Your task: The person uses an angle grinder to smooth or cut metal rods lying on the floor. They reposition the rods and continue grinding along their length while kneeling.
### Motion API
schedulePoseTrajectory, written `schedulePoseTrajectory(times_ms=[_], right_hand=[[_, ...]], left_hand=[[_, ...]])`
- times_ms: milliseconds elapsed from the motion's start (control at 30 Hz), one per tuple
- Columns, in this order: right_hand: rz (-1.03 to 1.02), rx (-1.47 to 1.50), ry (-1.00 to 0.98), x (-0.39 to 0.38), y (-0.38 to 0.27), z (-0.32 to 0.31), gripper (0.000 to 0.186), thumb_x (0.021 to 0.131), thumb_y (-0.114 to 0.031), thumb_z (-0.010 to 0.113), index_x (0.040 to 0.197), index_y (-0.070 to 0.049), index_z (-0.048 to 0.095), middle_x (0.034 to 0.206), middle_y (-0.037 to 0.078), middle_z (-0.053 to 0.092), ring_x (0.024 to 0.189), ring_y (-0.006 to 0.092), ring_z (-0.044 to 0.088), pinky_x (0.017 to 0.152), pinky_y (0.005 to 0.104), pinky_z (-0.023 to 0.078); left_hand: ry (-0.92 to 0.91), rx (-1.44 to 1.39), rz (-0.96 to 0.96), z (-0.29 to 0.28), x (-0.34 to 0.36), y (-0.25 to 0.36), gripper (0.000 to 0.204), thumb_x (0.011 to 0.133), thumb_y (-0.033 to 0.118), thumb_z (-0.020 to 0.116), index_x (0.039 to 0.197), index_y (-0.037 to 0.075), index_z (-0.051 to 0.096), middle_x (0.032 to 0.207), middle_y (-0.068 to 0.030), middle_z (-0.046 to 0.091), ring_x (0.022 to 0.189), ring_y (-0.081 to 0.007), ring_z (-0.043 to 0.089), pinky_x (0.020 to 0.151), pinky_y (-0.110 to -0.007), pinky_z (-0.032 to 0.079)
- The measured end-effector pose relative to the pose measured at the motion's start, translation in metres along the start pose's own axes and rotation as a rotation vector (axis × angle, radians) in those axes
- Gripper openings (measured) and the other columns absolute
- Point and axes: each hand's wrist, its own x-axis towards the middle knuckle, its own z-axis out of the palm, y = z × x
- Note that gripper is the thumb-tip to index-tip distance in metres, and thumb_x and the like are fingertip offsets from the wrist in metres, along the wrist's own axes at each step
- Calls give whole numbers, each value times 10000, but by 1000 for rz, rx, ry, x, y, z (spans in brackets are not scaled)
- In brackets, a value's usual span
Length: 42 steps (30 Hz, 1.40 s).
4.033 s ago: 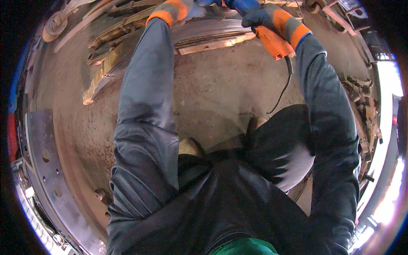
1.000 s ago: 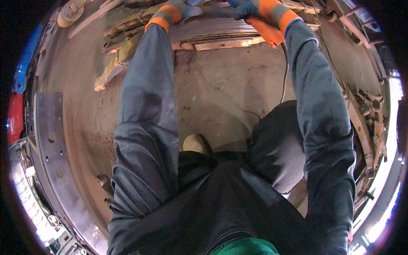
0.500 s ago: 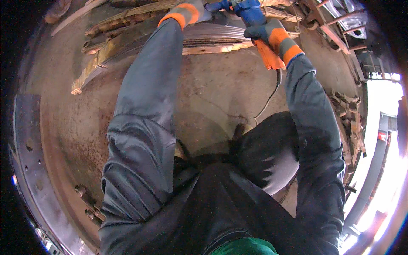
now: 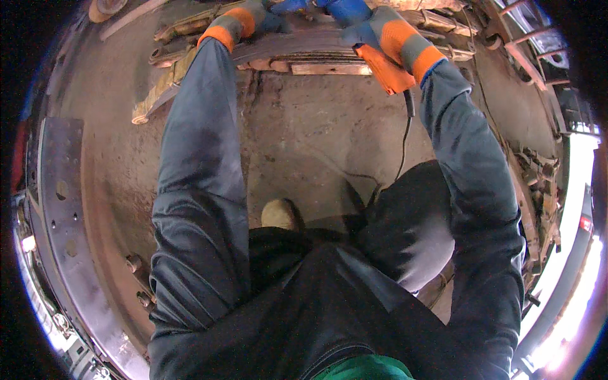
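Observation:
In striped grey-and-orange gloves, both my hands are at the top edge of the view over a stack of curved steel leaf springs (image 4: 297, 49). My right hand (image 4: 385, 35) is closed round the rear body of a corded power tool, seemingly an angle grinder (image 4: 387, 71), blue in front and orange behind. A black cord runs down from its orange end. My left hand (image 4: 248, 20) is closed at the tool's blue front part, apparently on its side handle. The upper frame edge cuts off the tool's head, so its contact with the springs is hidden.
More leaf springs (image 4: 151, 104) lie on the concrete floor at the far left. A steel beam with holes (image 4: 60, 183) runs along the left. Rusty metal parts (image 4: 538, 183) are piled at right, beneath a metal rack (image 4: 529, 63). The cord (image 4: 405, 142) trails near my knee.
Both my hands and the tool have shifted left along the springs and slightly up in the view. The view has moved too, and a tan boot now shows below.

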Motion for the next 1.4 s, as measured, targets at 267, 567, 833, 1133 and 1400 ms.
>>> schedulePoseTrajectory(times_ms=[267,567,833,1133,1400], right_hand=[[246,439,-9,-14,-20,-39,643,575,-502,876,995,-30,753,1021,199,744,873,340,715,782,424,558],[201,767,-82,-20,-18,-48,547,551,-374,867,906,22,737,830,105,716,688,235,649,654,391,533],[163,689,-130,8,-7,-42,582,581,-411,878,942,27,746,870,131,733,716,248,643,695,405,537],[294,582,-110,-8,37,-33,542,595,-420,877,953,-33,750,841,97,717,740,220,641,706,391,526],[110,694,-238,10,-4,-47,375,682,-396,806,871,-83,722,799,81,694,674,219,610,651,400,494]], left_hand=[[142,197,-107,28,23,-16,641,718,534,851,1096,28,742,962,-158,753,883,-302,716,805,-436,539],[32,-88,-80,39,39,-43,626,735,529,830,1106,32,742,1047,-153,745,908,-303,706,838,-438,536],[88,144,-151,15,31,-60,819,645,632,871,1093,-37,719,1010,-216,739,945,-341,717,850,-461,532],[203,106,-32,30,38,32,818,665,632,809,1189,11,715,1058,-229,734,960,-378,716,850,-471,555],[33,140,-120,3,28,-24,675,727,602,817,1021,-1,740,876,-146,731,761,-262,676,715,-427,527]])
